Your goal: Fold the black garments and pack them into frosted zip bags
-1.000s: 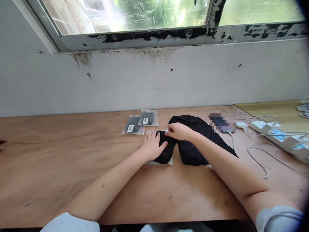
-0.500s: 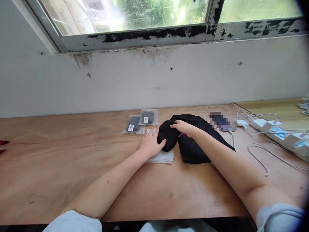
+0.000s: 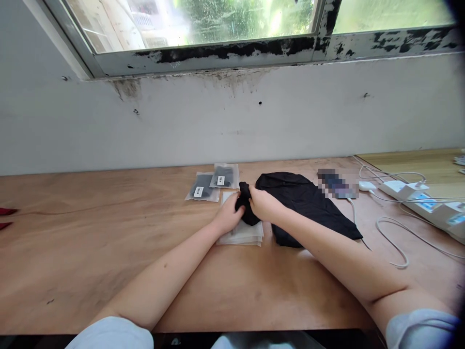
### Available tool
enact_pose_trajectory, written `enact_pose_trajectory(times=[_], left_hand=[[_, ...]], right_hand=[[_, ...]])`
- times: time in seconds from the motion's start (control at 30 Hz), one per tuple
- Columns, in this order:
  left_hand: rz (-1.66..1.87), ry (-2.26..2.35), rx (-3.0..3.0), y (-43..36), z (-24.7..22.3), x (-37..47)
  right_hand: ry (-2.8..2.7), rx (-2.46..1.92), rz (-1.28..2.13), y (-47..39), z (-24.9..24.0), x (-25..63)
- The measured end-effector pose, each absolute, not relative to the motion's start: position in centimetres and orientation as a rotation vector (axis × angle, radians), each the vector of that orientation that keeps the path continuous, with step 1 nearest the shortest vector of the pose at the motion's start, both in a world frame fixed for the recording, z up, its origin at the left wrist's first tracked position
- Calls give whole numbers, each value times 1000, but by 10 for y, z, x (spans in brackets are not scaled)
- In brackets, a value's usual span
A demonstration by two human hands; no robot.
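Observation:
Bunched black cloth (image 3: 249, 213) is gripped between my two hands, above a stack of white translucent plastic bags (image 3: 241, 236). My left hand (image 3: 229, 213) pinches its left side, thumb in front. From the right, my right hand (image 3: 265, 203) holds it with the fingers curled, partly hidden behind the cloth. What kind of article the cloth is I cannot tell. A larger black cloth bag or pile (image 3: 290, 194) lies spread out just right, under my right forearm. Behind my left hand lie two frosted bags with dark contents and white labels, a nearer one (image 3: 205, 188) and a farther one (image 3: 225, 175).
A phone (image 3: 336, 184), blurred out, lies at the right with a white cable (image 3: 390, 220) near it. Farther right stands a white power strip (image 3: 403, 189) with plugged-in chargers. Red pieces (image 3: 6, 212) lie at the table's left edge. A wall and window rise behind.
The small black cloth has been squeezed from a round, spread shape into a narrow bunch. My right hand has moved left and down, away from the larger black cloth.

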State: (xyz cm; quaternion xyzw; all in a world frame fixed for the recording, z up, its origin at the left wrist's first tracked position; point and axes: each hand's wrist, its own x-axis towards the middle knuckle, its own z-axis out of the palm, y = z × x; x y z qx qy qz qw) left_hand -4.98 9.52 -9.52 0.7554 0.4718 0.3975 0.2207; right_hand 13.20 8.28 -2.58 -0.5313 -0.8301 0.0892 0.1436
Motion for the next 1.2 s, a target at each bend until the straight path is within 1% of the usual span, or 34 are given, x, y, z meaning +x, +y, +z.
enact_pose_trajectory(times=[0.1, 0.17, 0.23, 0.37, 0.53, 0.63, 0.73, 0.83, 1.0, 1.1, 1.2], left_hand=[[1359, 1318, 1572, 105, -94, -55], [1466, 1292, 1315, 107, -93, -56], [1516, 1253, 1223, 106, -92, -56], [1512, 1277, 1339, 104, -93, -56], [1355, 1413, 1545, 106, -94, -56], [1276, 1398, 1640, 105, -94, -55], [1250, 1390, 1739, 103, -94, -53], [1203, 1438, 1868, 101, -94, -53], [1153, 1462, 2051, 97, -91, -50], [1203, 1416, 2035, 96, -92, -49], [1305, 1404, 1960, 96, -92, -49]], right_hand=[[-2472, -1390, 35, 65, -41, 117], [-2515, -1368, -29, 58, -52, 112], [-2562, -1368, -46, 53, -61, 109], [-2589, -1384, 9, 52, -66, 108], [-2479, -1371, 336, 69, -40, 118], [-2251, -1550, 364, 85, -28, 131], [-2183, -1669, 439, 98, -32, 141], [-2220, -1657, 593, 106, -46, 143], [-2223, -1667, 709, 110, -51, 139], [-2071, -1494, 1047, 112, -43, 146], [-1710, -1215, 1414, 120, -35, 163]])
